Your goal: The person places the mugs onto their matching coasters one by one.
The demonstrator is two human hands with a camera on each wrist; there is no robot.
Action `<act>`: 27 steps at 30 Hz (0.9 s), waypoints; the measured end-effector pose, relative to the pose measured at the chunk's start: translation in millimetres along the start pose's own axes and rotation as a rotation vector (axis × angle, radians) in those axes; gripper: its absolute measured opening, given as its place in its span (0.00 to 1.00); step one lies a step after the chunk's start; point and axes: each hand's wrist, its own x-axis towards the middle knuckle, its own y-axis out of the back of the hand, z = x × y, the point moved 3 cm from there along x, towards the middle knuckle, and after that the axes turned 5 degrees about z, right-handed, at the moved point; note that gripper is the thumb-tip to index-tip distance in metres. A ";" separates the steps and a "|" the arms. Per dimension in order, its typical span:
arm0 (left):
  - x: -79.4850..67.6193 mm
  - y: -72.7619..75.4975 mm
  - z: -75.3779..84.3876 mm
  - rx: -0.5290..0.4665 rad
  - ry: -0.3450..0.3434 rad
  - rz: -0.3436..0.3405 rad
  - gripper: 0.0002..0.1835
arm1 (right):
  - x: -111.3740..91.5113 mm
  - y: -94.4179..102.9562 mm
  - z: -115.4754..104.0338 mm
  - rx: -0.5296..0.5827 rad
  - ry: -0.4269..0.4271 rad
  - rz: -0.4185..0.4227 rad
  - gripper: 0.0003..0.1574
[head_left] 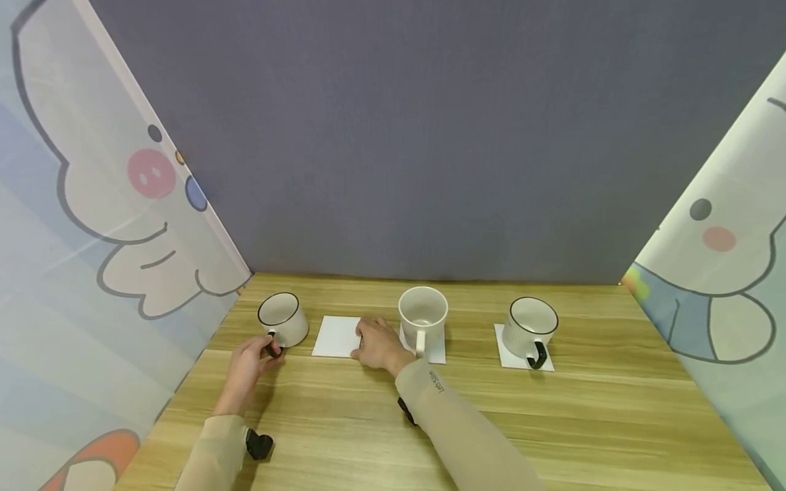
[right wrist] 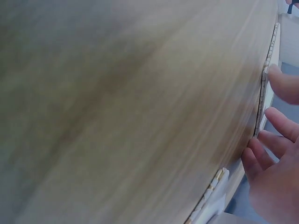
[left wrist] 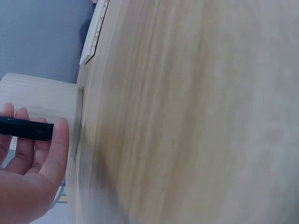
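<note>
On the left of the wooden table stands a white mug (head_left: pixel 293 330) with a black rim and a black handle (left wrist: pixel 28 129). My left hand (head_left: pixel 247 363) holds that handle, fingers around it in the left wrist view. Right of this mug, a white square coaster (head_left: pixel 335 335) lies flat with nothing on it. At its right edge is my right hand (head_left: pixel 379 345); in the right wrist view the thumb (right wrist: pixel 284 84) touches a corner and the loosely bent fingers rest along the edge.
Just right of my right hand, an all-white mug (head_left: pixel 424 315) stands on a coaster (head_left: pixel 438 353), handle toward me. Farther right, another black-rimmed mug (head_left: pixel 527 334) sits on its own coaster (head_left: pixel 511 357). A grey panel (head_left: pixel 430 150) rises behind the table, with cartoon-printed sheets at both sides.
</note>
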 end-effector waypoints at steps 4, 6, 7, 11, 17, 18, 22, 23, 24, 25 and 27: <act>0.5 -0.4 -0.1 0.004 -0.003 -0.007 0.18 | 1.3 2.2 1.1 0.005 0.003 0.002 0.22; 0.8 -0.5 -0.1 0.006 -0.005 -0.009 0.18 | 2.1 3.5 1.2 0.009 0.007 0.005 0.21; 1.0 -0.6 -0.1 0.006 -0.008 -0.007 0.18 | 2.3 4.3 1.1 0.012 0.008 0.005 0.21; 0.3 -0.9 0.6 0.001 -0.009 -0.002 0.18 | 2.1 4.3 0.9 0.018 0.006 0.004 0.21; -1.6 -1.2 1.7 -0.025 -0.008 -0.017 0.17 | 1.6 3.1 1.7 0.037 -0.004 0.025 0.20; -2.0 -1.2 1.8 -0.031 -0.005 -0.021 0.17 | 1.5 2.6 1.9 0.043 -0.009 0.023 0.20; -2.5 -1.3 2.3 -0.069 0.008 -0.024 0.16 | 0.7 1.6 1.9 0.067 -0.031 0.014 0.21; -2.4 -1.6 2.5 -0.080 0.010 -0.026 0.16 | 0.6 1.5 1.8 0.069 -0.036 0.013 0.21; -2.5 -2.1 2.7 -0.088 0.012 -0.030 0.16 | 0.5 1.4 1.8 0.072 -0.041 0.012 0.20; -2.4 -2.4 2.6 -0.096 0.014 -0.031 0.15 | 0.2 1.6 1.6 0.073 -0.042 0.014 0.20; -2.9 -3.4 2.6 -0.107 0.017 -0.033 0.14 | -0.1 1.3 1.8 0.076 -0.046 0.014 0.20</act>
